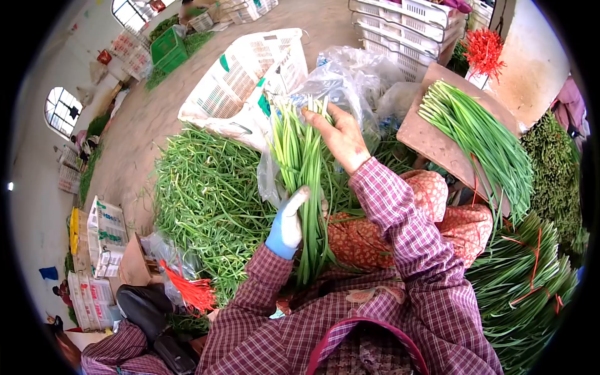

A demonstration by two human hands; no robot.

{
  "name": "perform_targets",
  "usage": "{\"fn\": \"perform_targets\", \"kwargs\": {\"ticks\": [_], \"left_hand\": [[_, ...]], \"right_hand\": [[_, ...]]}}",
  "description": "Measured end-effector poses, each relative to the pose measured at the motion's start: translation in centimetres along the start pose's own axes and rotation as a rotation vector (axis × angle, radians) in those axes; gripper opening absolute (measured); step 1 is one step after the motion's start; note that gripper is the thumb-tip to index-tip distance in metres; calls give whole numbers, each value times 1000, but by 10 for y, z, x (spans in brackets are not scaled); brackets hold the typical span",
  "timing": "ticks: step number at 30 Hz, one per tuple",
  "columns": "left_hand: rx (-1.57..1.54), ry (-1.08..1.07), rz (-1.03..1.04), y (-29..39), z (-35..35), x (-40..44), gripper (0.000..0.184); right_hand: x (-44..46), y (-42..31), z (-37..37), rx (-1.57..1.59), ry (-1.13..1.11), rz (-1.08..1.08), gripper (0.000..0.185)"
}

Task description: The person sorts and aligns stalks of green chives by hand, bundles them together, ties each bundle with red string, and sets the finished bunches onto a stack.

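A bunch of long green stalks [306, 162] stands roughly upright in front of me, pale ends up. My left hand [289, 222], in a white and blue glove, is wrapped round its middle. At the top, my right hand [340, 134], bare, has its fingers around the pale ends on the right side. Left of the bunch lies a large heap of loose green stalks [203, 200]. Clear plastic sheeting [350, 84] lies behind my right hand. On a board [428, 134] at the right rests another green bunch [481, 134].
A white basket [215, 84] stands beyond the heap, and stacked white crates [406, 31] at the back. Tied bunches [519, 294] lie at the lower right. Red ties hang at upper right [484, 53] and lie at lower left [190, 287]. Another person's sleeve [122, 350] shows lower left.
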State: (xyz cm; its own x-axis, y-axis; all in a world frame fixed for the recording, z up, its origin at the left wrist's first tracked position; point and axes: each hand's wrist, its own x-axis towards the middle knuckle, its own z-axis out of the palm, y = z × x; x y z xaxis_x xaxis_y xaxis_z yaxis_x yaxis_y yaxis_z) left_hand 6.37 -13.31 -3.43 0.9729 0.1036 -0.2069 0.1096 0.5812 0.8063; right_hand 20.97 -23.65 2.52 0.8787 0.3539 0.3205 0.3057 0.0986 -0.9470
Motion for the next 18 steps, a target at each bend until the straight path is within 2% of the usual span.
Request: {"fn": "perform_targets", "kwargs": {"ticks": [1, 2, 5, 8, 9, 10, 12, 13, 16, 17, 18], "left_hand": [[17, 14, -5, -4, -2, 2, 48], [17, 14, -7, -5, -3, 2, 48], [-22, -105, -12, -8, -7, 4, 67], [5, -48, 70, 9, 11, 4, 68], [-49, -45, 84, 14, 11, 7, 60], [-51, -43, 84, 15, 6, 11, 60], [12, 48, 35, 17, -4, 20, 47], [115, 34, 158, 18, 0, 23, 42], [128, 100, 212, 23, 9, 34, 37], [-90, 13, 83, 27, 12, 33, 35], [-22, 26, 142, 26, 10, 37, 35]], "right_hand": [[-1, 3, 1, 7, 24, -3, 43], [-1, 6, 2, 13, 49, -6, 42], [-4, 9, 6, 57, 41, 1, 44], [-9, 8, 6, 59, 0, -8, 47], [-10, 9, 7, 37, -20, -6, 46], [-12, 10, 7, 15, -40, -4, 46], [-16, 10, 6, 14, -60, -4, 45], [-17, 11, 6, 13, -70, 5, 40], [-21, 10, 7, 23, -14, 30, 32], [-21, 12, 5, 35, 15, 17, 30], [-22, 13, 5, 47, 42, 4, 29]]}}
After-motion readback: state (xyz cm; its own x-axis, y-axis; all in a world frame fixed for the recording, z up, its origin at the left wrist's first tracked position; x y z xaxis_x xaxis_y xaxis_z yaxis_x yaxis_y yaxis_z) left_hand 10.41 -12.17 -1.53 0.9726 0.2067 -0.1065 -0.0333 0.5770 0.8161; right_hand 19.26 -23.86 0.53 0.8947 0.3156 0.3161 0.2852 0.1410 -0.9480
